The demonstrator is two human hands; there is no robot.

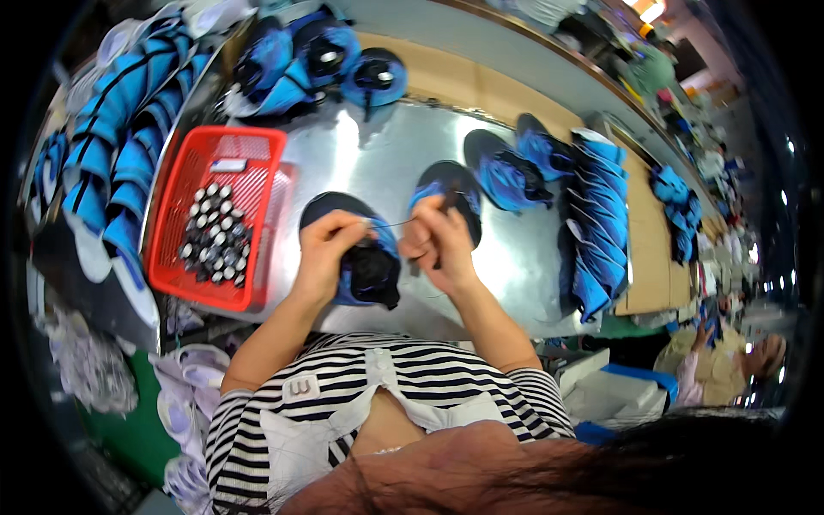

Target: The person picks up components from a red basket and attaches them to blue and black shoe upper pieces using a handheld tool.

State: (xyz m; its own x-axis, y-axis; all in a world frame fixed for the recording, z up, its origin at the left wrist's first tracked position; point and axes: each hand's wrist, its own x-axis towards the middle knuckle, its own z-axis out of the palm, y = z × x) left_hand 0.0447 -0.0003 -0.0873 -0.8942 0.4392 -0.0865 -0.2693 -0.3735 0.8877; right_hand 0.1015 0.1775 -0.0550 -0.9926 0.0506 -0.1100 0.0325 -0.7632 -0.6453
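A blue-and-black shoe sits on the metal table in front of me. Above it a thin dark cord is stretched between my hands. Its near end is pinched between thumb and fingers of my left hand, over the left side of the shoe. My right hand, slightly blurred, has its fingers closed on the other end. Something small and dark shows at its fingertips, too unclear to name. Behind the right hand, partly covered by it, stands a second blue-and-black shoe.
To the left, a red plastic basket holds many small black-and-silver pieces. More blue shoes stand at the back left, others at the back right. Stacked blue shoe parts line the table's right side; further stacks are far left.
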